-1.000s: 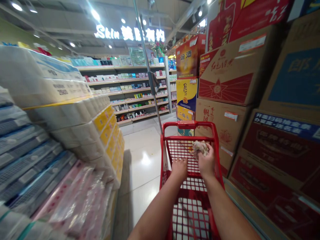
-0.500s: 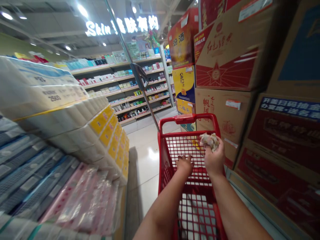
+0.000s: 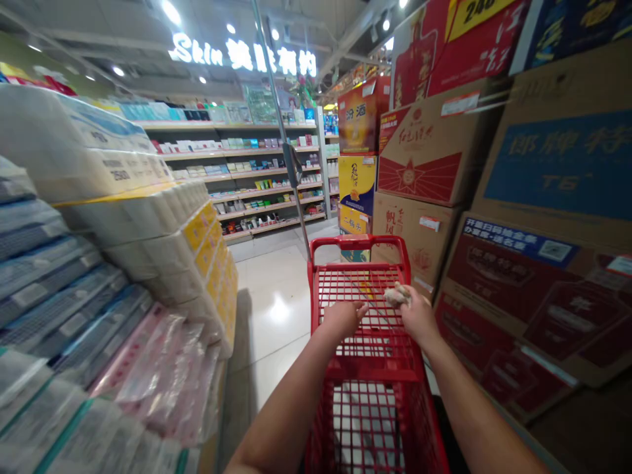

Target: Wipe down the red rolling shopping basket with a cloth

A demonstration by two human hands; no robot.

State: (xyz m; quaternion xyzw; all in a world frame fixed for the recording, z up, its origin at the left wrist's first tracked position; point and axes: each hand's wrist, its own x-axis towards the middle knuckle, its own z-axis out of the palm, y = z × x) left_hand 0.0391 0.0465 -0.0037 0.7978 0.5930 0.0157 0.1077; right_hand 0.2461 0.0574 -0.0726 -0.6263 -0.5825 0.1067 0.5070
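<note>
Whitish crumpled wad [image 3: 395, 295]: held up over the upper mesh of the red cart, toward its right side; the surface is wrinkled, and I can't make out from here whether it is cloth, paper or something else.
Right hand [image 3: 419, 317]: reaching in from the lower right of my view, its fingers [image 3: 407, 297] pinching the near right part of the wad, most of which sticks out past them on the left.
Left hand [image 3: 342, 320]: above the same mesh, apart from the wad, fingers [image 3: 359, 308] loosely bent and pointing forward and right, nothing seen in them; I can't tell whether they touch the cart.
Red cart [image 3: 315, 299]: directly ahead of me, both forearms over it, its raised red bar [image 3: 356, 241] at the far end and a deeper grid below.
Metal pole [image 3: 279, 113]: leaning, its lower end by the cart's far left corner, a dark bracket [image 3: 291, 163] partway up.
Cartons [image 3: 419, 172]: stacked high along the right, printed red, brown, yellow and blue.
Wrapped packs [image 3: 165, 255]: piled on the left, white with yellow ends, blue and pink packages [image 3: 148, 376] lower and nearer.
Glossy floor [image 3: 266, 283]: pale, between pile and cart.
Shelves [image 3: 237, 157]: across the back, full of small boxes and bottles, beneath a lit white "Skin" sign [image 3: 241, 55].
</note>
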